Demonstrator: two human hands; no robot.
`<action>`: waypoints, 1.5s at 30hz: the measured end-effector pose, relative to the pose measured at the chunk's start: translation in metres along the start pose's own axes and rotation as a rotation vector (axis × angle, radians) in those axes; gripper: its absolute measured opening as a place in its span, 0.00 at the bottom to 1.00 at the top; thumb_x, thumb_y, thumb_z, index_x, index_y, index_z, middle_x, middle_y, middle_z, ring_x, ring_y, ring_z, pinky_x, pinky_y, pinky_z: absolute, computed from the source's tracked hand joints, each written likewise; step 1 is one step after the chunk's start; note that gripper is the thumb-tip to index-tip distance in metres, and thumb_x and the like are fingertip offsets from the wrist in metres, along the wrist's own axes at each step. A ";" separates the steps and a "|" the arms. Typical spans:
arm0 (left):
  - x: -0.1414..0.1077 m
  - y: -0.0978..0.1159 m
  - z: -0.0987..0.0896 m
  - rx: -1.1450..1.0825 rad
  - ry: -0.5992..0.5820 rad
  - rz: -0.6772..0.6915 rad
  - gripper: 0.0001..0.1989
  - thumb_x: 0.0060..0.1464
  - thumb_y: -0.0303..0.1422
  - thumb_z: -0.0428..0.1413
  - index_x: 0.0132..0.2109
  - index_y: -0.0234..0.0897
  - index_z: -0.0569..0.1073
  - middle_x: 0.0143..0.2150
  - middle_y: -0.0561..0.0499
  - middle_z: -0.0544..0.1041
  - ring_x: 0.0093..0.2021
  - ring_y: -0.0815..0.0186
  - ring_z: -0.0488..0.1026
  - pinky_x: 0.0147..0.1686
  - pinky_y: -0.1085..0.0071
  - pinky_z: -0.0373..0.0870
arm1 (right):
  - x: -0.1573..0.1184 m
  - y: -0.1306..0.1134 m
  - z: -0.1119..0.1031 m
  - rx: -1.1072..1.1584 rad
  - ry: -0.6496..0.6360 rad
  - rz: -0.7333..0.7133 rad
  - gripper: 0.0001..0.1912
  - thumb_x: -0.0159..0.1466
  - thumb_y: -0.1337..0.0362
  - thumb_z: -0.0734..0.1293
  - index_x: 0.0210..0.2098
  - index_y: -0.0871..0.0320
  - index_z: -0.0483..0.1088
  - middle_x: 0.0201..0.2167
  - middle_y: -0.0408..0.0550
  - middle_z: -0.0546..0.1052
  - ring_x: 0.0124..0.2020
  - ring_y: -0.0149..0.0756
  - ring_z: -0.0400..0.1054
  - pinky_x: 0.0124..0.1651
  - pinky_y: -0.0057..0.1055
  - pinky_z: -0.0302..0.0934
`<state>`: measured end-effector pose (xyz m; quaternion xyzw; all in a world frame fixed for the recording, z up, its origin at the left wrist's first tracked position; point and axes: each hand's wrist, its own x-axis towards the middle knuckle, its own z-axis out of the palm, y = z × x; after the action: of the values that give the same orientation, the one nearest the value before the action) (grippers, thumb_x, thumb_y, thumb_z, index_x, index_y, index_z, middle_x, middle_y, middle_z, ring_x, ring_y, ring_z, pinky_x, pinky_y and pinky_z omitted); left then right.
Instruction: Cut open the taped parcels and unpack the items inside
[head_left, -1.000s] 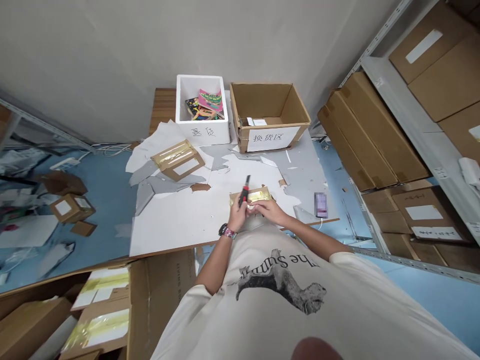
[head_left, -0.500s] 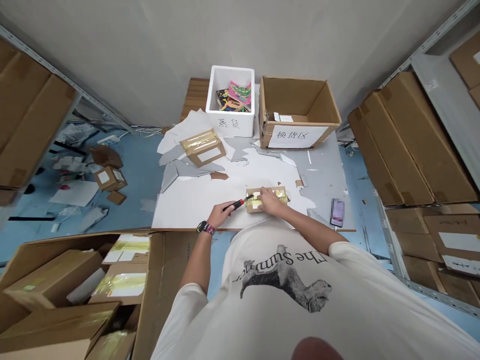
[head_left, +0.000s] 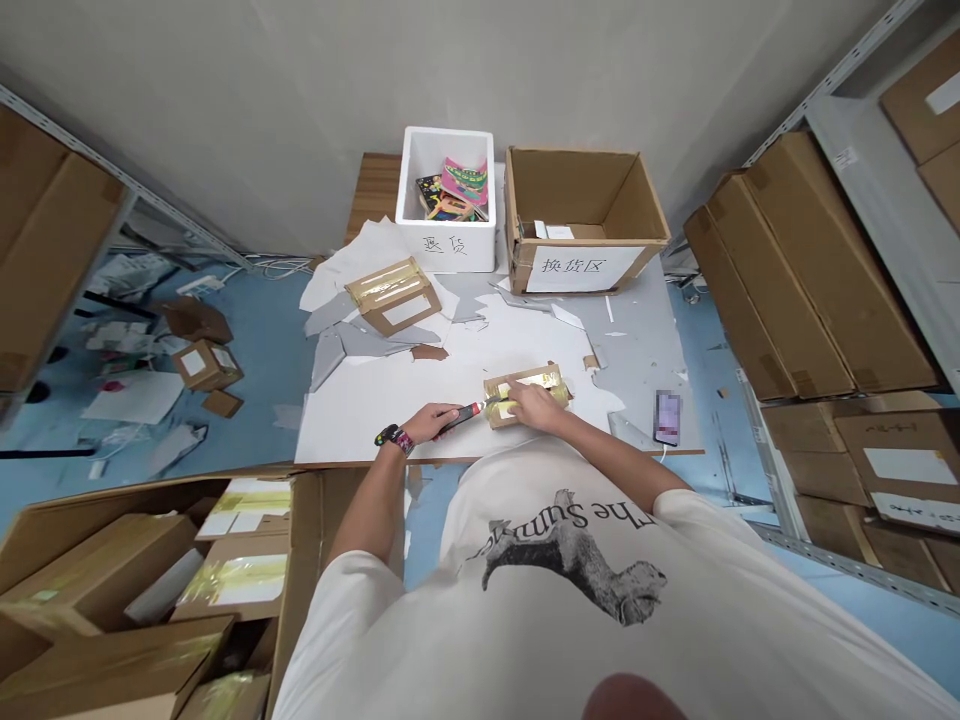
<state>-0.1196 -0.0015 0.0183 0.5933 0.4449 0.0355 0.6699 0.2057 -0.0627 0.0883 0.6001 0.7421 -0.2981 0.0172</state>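
Observation:
My left hand (head_left: pixel 431 422) grips a red-handled utility knife (head_left: pixel 466 414), whose tip reaches the near side of a small cardboard package (head_left: pixel 526 392) bound in yellow tape. My right hand (head_left: pixel 536 406) rests over that package and holds it down on the white board (head_left: pixel 375 425). The fingers hide part of the package, and I cannot see the blade clearly. A second taped cardboard package (head_left: pixel 392 297) lies farther up the board, beyond both hands.
A white foam box (head_left: pixel 446 245) of colourful printed items and an open cardboard box (head_left: pixel 577 215) stand at the far edge. A pixelated phone (head_left: pixel 667 418) lies at right. Shelved cartons (head_left: pixel 810 270) line the right, and an open carton (head_left: pixel 142 590) sits at lower left.
The knife has swung from nearly upright to lying low, pointing right at the package. My left hand has moved left of the package, and the view has shifted.

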 end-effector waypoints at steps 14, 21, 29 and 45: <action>-0.040 -0.053 0.051 -0.657 0.860 0.002 0.34 0.68 0.55 0.61 0.68 0.34 0.79 0.37 0.46 0.84 0.28 0.66 0.75 0.24 0.73 0.70 | -0.027 0.008 0.024 0.054 0.277 -0.022 0.20 0.83 0.58 0.61 0.48 0.52 0.85 0.52 0.53 0.89 0.56 0.47 0.81 0.78 0.54 0.54; -0.035 -0.068 0.091 -1.087 1.290 -0.054 0.30 0.73 0.48 0.56 0.76 0.46 0.70 0.42 0.48 0.80 0.32 0.69 0.76 0.30 0.75 0.71 | 0.001 0.007 -0.016 -0.073 0.115 0.228 0.32 0.74 0.61 0.73 0.76 0.47 0.70 0.56 0.54 0.85 0.55 0.53 0.80 0.56 0.41 0.70; -0.051 -0.043 0.106 -0.089 0.940 0.327 0.27 0.66 0.44 0.67 0.69 0.44 0.81 0.63 0.42 0.83 0.61 0.52 0.80 0.64 0.54 0.77 | 0.036 -0.001 -0.032 -0.391 -0.164 -0.027 0.44 0.69 0.67 0.76 0.80 0.45 0.61 0.67 0.60 0.75 0.57 0.52 0.79 0.58 0.39 0.70; -0.040 -0.017 0.077 0.445 0.472 0.410 0.26 0.70 0.39 0.60 0.72 0.53 0.80 0.57 0.43 0.81 0.56 0.51 0.79 0.57 0.59 0.77 | 0.020 0.038 0.008 -0.332 0.074 -0.220 0.30 0.77 0.71 0.58 0.76 0.53 0.68 0.77 0.60 0.71 0.65 0.58 0.65 0.66 0.53 0.59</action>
<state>-0.1028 -0.0881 0.0190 0.7765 0.4556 0.2068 0.3829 0.2320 -0.0452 0.0577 0.5148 0.8423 -0.1493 0.0560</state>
